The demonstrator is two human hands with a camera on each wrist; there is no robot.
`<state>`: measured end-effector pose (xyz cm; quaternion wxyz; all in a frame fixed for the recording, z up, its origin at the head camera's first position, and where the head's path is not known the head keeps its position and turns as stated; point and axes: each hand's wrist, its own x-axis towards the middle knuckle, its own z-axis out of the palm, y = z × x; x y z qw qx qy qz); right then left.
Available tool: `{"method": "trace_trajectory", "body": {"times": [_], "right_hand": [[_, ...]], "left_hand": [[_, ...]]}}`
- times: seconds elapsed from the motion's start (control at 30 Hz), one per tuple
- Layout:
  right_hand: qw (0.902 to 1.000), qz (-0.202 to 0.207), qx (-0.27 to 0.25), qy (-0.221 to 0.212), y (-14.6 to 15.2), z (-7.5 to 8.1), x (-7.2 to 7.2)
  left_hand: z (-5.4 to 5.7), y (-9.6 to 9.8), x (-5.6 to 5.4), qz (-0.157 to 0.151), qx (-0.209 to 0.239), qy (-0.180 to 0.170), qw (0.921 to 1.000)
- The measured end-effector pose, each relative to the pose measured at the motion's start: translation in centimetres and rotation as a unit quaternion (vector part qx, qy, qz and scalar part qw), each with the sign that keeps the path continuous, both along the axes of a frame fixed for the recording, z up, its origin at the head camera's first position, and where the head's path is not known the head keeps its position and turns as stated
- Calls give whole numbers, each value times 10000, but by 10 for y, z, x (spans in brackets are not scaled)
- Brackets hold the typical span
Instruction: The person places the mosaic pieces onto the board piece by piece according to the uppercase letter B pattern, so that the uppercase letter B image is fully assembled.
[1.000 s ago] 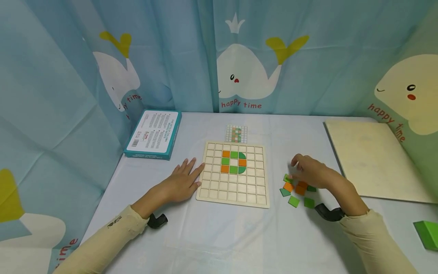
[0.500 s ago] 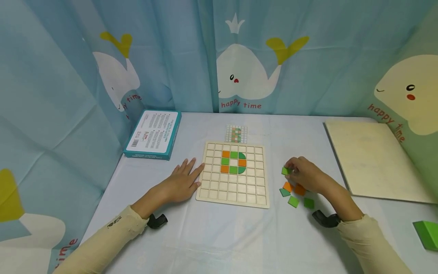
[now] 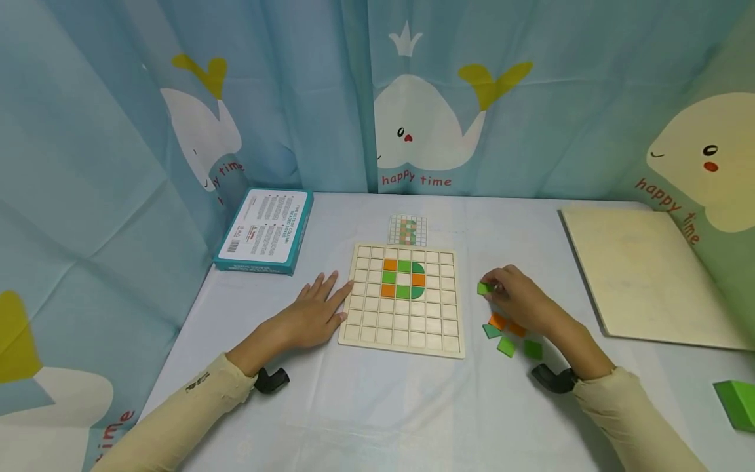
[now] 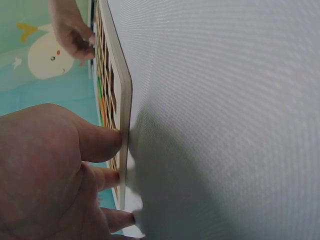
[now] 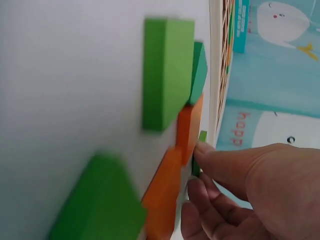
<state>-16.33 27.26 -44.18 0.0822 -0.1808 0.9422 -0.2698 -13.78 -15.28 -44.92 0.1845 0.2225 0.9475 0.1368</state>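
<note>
A pale wooden grid board (image 3: 401, 331) lies flat on the table, with orange, light green and dark green tiles set in its upper middle cells. My left hand (image 3: 309, 319) rests spread at the board's left edge; in the left wrist view its thumb (image 4: 102, 142) touches the rim. To the right of the board, my right hand (image 3: 522, 298) pinches a light green square tile (image 3: 484, 288) between thumb and fingers. Below that hand lie loose tiles: an orange tile (image 3: 497, 321), a dark green tile (image 3: 491, 332) and light green tiles, including one nearest the front (image 3: 506, 347).
A small pattern card (image 3: 407, 230) lies just behind the board. At the back left is a teal box (image 3: 262, 229) with printed text. On the right lie a large pale panel (image 3: 649, 275) and a green block (image 3: 737, 405). A whale-print curtain (image 3: 330, 98) surrounds the table.
My right hand has taken hold of a light green tile from the loose pieces and moved it left, towards the board. My left hand has stayed at the board's edge.
</note>
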Motion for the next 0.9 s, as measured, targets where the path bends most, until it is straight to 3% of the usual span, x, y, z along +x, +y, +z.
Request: {"method": "trace_trajectory", "body": {"times": [0.37, 0.6, 0.9], "right_hand": [[9998, -53, -82, 154, -54, 7, -3], [9968, 621, -316, 392, -100, 5, 5], [9903, 1052, -285, 857, -144, 0, 14]], "left_hand": [[-2, 0, 0, 12, -54, -16, 10000], [-3, -1, 0, 10, -39, 10, 10000], [-2, -1, -2, -8, -100, 29, 9999]]}}
